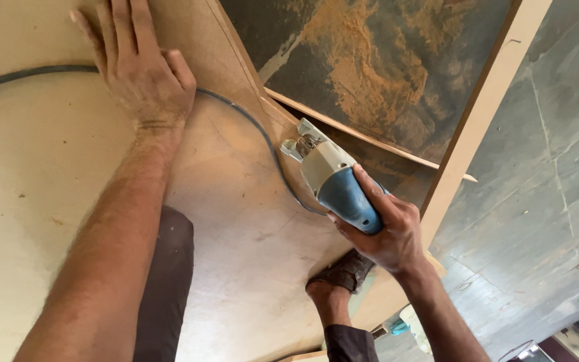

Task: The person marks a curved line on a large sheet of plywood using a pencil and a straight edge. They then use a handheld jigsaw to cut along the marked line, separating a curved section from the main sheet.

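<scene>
You have 2 hands in view: your left hand [143,74] lies flat on 1 large board [41,181], your right hand [387,231] grips 1 blue-and-grey power tool [333,181]. 1 dark cable [249,121] crosses the board. 1 sandalled foot [340,278] shows. 2 pale wood strips [477,127] lie beyond the board.

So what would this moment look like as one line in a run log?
left hand: flat on plywood sheet | right hand: gripping blue power cutter at sheet edge | cord: across sheet | foot: on sheet

Plywood sheet [249,268] on sawdust-strewn floor [537,167], cord [263,137], foot [343,275]
</scene>
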